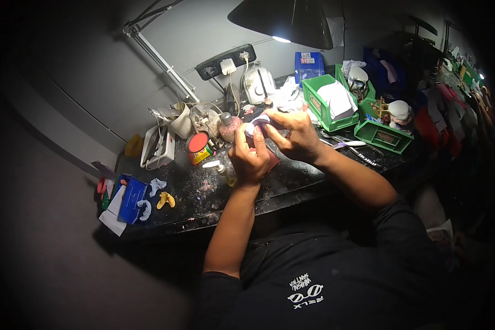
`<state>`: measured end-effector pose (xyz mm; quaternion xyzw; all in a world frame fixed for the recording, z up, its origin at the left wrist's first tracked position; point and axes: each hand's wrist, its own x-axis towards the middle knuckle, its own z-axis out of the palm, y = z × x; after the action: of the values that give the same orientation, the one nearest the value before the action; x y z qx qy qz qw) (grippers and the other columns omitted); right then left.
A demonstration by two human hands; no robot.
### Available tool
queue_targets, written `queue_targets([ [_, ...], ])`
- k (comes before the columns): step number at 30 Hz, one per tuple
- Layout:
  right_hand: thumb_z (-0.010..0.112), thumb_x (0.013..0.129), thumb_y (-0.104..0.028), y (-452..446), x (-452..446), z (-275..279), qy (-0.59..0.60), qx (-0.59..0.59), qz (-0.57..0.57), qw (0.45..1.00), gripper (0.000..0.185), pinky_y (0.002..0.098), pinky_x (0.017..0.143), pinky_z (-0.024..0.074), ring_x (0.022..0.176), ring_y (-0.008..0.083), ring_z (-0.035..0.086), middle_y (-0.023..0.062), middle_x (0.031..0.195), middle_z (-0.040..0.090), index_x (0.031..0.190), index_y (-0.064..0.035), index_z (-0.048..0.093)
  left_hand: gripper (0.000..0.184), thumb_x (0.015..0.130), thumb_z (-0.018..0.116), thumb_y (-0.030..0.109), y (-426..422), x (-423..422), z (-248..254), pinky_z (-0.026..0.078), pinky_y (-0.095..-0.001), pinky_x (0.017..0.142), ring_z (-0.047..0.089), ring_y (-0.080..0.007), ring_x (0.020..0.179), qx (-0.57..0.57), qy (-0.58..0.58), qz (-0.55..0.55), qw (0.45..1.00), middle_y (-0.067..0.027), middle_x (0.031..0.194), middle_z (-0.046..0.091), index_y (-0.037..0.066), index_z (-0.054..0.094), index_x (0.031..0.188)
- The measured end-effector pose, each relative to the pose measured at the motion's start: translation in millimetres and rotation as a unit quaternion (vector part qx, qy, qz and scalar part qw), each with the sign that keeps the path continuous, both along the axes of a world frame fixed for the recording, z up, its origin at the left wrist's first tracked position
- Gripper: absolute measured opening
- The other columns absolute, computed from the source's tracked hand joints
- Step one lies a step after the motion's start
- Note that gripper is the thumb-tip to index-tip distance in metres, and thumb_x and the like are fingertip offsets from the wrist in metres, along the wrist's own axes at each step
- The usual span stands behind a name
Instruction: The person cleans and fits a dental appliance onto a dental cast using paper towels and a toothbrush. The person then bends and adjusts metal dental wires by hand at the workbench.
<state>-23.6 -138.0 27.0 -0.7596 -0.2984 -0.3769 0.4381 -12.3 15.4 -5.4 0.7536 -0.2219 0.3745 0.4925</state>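
A small pale, curved piece, like a dental cast (253,128), is held up over the black workbench (291,181). My left hand (249,157) pinches it from the left and below, thumb upright against it. From the right, my right hand (294,135) grips its other side between thumb and fingers. Part of the piece is hidden behind the fingers. Beneath the hands lies a flat reddish sheet (273,160), partly covered. A small bottle with a white nozzle (221,170) stands beside my left forearm.
A lamp (283,22) hangs overhead. Green bins (330,104) and tools (357,151) are on the right. Left of my hands are a red-topped can (198,144), a white tray (158,147), a blue bin (132,198) and a yellow cast (165,200). A power strip (225,61) is on the wall.
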Motion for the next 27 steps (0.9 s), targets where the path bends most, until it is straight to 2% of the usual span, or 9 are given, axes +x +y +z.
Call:
queue_targets([
  [3,0.07,0.086,-0.008,0,-1,0,-0.013,0.003,0.001,1.0,0.024,0.0347,0.066,0.0552,0.073,0.0301,0.073,0.0187,0.087,0.073,0.107,0.0042,0.07,0.017,0.096,0.064,0.01,0,-1,2,0.056,-0.0432,0.063,0.073,-0.0395,0.077,0.01,-0.027,0.016,0.999,-0.022,0.086,0.071,0.0,0.063,0.108],
  [5,0.071,0.086,-0.008,0,-1,0,-0.015,-0.001,-0.001,1.0,0.022,0.034,0.066,0.055,0.073,0.0299,0.073,0.0188,0.088,0.073,0.105,0.0039,0.07,0.023,0.096,0.063,0.01,0,0,2,0.055,-0.0346,0.062,0.074,-0.0252,0.069,0.012,-0.08,0.024,0.996,-0.0167,0.08,0.072,-0.004,0.064,0.115],
  [6,0.072,0.085,-0.008,0,-1,-2,-0.034,-0.02,-0.009,0.999,0.02,0.0335,0.064,0.055,0.073,0.0291,0.073,0.0187,0.091,0.073,0.102,0.0036,0.071,0.023,0.096,0.063,0.01,0,-1,2,0.055,-0.0346,0.062,0.074,-0.0252,0.069,0.011,-0.08,0.024,0.996,-0.0167,0.08,0.072,-0.004,0.064,0.115],
  [8,0.072,0.085,-0.008,-2,2,-4,-0.053,-0.039,-0.017,0.998,0.018,0.0331,0.062,0.055,0.074,0.0284,0.074,0.0186,0.094,0.073,0.1,0.0032,0.071,0.016,0.095,0.063,0.01,0,-4,3,0.056,-0.0432,0.064,0.073,-0.0402,0.077,-0.01,-0.037,0.008,0.999,-0.022,0.085,0.071,0.0,0.063,0.108],
  [10,0.073,0.083,-0.006,-5,7,-5,-0.215,-0.166,-0.079,0.959,0.017,0.0336,0.061,0.0557,0.074,0.0268,0.074,0.0179,0.101,0.073,0.097,0.0027,0.072,0.016,0.095,0.064,0.01,1,-4,3,0.056,-0.0429,0.064,0.073,-0.04,0.077,-0.012,-0.034,0.008,0.999,-0.0221,0.085,0.071,0.0,0.063,0.108],
  [14,0.074,0.082,-0.006,-8,8,-2,-0.253,-0.18,-0.089,0.946,0.019,0.0342,0.061,0.0569,0.075,0.0258,0.074,0.0173,0.104,0.073,0.098,0.0021,0.072,0.016,0.094,0.066,0.01,0,-3,3,0.056,-0.042,0.064,0.074,-0.0383,0.075,-0.019,-0.033,0.0,0.999,-0.0216,0.084,0.071,0.0,0.063,0.107],
  [16,0.074,0.083,-0.006,-7,8,-3,-0.146,-0.108,-0.042,0.983,0.019,0.0331,0.065,0.058,0.077,0.0256,0.075,0.0175,0.103,0.073,0.1,0.003,0.072,0.017,0.094,0.066,0.01,0,-3,2,0.056,-0.0418,0.063,0.074,-0.0376,0.075,-0.025,-0.026,-0.007,0.999,-0.0212,0.083,0.071,0.0,0.063,0.107],
  [22,0.071,0.086,-0.009,-9,0,6,0.043,-0.011,0.021,0.999,0.025,0.0317,0.07,0.0576,0.076,0.0254,0.075,0.0189,0.091,0.075,0.107,0.0056,0.072,0.017,0.094,0.067,0.011,1,-1,0,0.057,-0.0411,0.063,0.075,-0.0364,0.075,-0.018,-0.014,-0.017,1.0,-0.0207,0.082,0.072,0.0,0.063,0.107],
  [27,0.07,0.086,-0.009,-11,0,8,0.059,-0.008,0.02,0.998,0.028,0.0319,0.071,0.0571,0.076,0.0252,0.075,0.0195,0.088,0.075,0.109,0.0058,0.072,0.017,0.095,0.066,0.012,1,0,0,0.057,-0.0413,0.064,0.075,-0.0365,0.076,-0.03,-0.02,-0.02,0.999,-0.0212,0.083,0.072,0.0,0.063,0.107],
])
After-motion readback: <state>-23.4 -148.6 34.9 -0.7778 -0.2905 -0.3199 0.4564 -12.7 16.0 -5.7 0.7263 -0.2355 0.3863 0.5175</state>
